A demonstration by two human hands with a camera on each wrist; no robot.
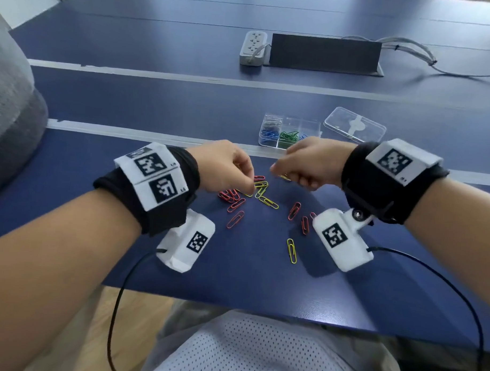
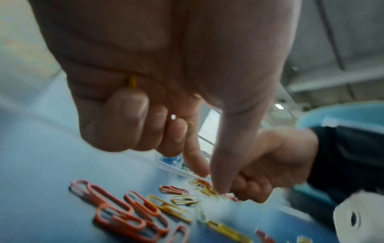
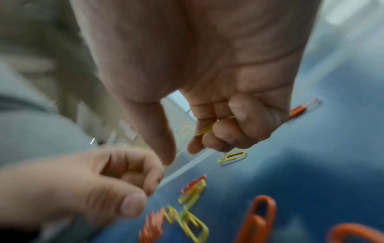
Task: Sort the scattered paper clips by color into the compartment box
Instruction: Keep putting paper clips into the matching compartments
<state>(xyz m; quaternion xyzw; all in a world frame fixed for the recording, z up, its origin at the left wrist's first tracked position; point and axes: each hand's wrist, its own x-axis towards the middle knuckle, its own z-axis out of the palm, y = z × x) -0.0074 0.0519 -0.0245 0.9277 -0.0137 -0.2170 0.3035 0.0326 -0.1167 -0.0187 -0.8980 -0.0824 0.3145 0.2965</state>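
Red paper clips [image 1: 235, 204] and yellow paper clips [image 1: 267, 201] lie scattered on the blue table [image 1: 180, 266]. My left hand [image 1: 248, 189] hovers over the pile. Its curled fingers hold a yellow clip [image 2: 132, 82], while its index finger and thumb [image 2: 221, 189] point down at the clips. My right hand [image 1: 277, 171] is just right of it, and its curled fingers grip another yellow clip [image 3: 207, 129]. Behind the hands, the clear compartment box [image 1: 310, 125] holds silver, blue and green clips in separate compartments.
The box's clear lid [image 1: 354, 125] lies to the right of the box. A lone yellow clip [image 1: 291, 250] and two red ones [image 1: 294, 210] lie nearer me. A power strip [image 1: 252, 48] and a black panel [image 1: 325, 53] are at the back.
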